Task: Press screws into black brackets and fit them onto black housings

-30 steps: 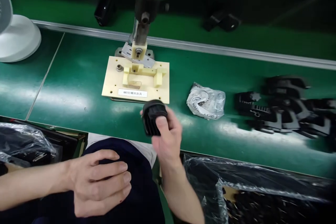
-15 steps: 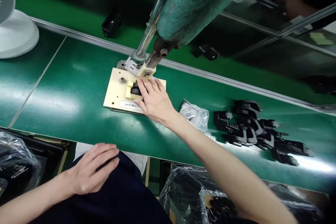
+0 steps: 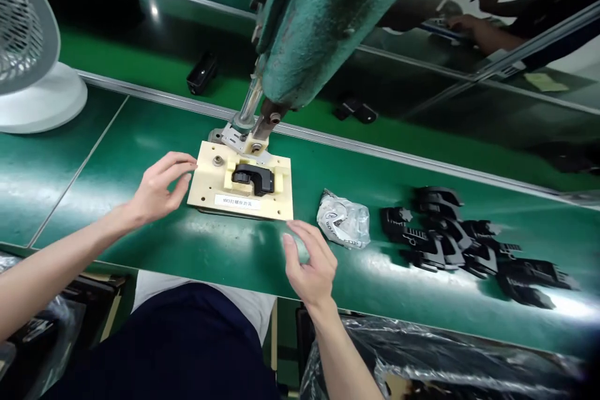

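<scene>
A black curved part (image 3: 262, 180) lies in the raised nest of a cream fixture plate (image 3: 206, 182), which bears a white label. At the plate's left edge is my left hand (image 3: 164, 186), fingers bent and apart, holding nothing. My right hand (image 3: 312, 262) is near the plate's front right corner, its thumb and fingers apart and nothing between them. Behind the nest, a metal and cream clamp piece (image 3: 255, 145) sits under the lower end of a green press arm (image 3: 319, 31).
A crumpled plastic bag (image 3: 343, 220) lies right of the fixture, with several black parts (image 3: 440, 231) beyond it. A fan (image 3: 42, 100) stands at the left. Plastic-lined bins (image 3: 422, 350) are below the front edge. Another person's arm (image 3: 487, 34) shows at upper right.
My right hand has come off the black part and moved down and right. My left hand has risen from my lap to the plate's left edge. The view has shifted slightly.
</scene>
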{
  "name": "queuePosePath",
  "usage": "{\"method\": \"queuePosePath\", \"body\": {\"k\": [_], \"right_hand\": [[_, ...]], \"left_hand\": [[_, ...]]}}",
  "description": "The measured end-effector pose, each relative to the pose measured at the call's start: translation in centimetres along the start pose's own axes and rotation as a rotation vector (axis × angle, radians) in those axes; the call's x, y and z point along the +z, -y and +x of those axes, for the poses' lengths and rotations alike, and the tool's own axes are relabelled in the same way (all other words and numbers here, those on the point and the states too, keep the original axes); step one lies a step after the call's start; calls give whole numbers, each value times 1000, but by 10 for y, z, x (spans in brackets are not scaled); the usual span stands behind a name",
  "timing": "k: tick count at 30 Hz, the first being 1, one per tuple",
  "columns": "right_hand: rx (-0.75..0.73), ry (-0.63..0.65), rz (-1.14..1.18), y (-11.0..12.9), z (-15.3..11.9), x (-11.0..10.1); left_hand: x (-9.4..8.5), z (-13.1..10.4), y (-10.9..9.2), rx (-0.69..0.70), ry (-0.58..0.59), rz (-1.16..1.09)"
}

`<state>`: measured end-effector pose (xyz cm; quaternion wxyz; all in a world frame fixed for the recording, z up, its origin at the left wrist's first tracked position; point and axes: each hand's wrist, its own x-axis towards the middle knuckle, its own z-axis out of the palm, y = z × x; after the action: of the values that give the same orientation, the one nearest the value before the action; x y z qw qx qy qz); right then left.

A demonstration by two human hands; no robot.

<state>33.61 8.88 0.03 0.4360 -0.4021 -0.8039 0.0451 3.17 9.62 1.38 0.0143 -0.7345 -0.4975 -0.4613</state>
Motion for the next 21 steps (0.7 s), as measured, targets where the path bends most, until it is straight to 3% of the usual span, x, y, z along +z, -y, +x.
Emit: {"method": "queuePosePath", "body": {"k": [2, 5, 7, 9, 12, 14, 17, 19, 21], "right_hand": [[-31, -49, -44, -7, -6, -13], [-42, -175, -208, -34, 8, -39], [53, -234, -324, -60, 23, -63], [250, -216, -391, -86, 35, -87], [557, -70, -385, -107, 42, -107], [658, 184, -412, -106, 42, -104], [709, 587, -497, -92, 42, -81], [719, 670, -519, -85, 43, -67], [712, 656, -519, -82, 44, -60]], "left_hand": [[9, 10, 18, -121, 28, 24], [31, 21, 39, -320, 86, 30], [45, 21, 44, -470, 91, -10], [54, 17, 44, -630, 70, -60], [57, 8, 43, -765, 64, -104], [55, 5, 42, -784, 73, -108], [52, 6, 40, -810, 51, -117], [52, 10, 39, -821, 33, -141], [52, 13, 38, -832, 15, -193]]}}
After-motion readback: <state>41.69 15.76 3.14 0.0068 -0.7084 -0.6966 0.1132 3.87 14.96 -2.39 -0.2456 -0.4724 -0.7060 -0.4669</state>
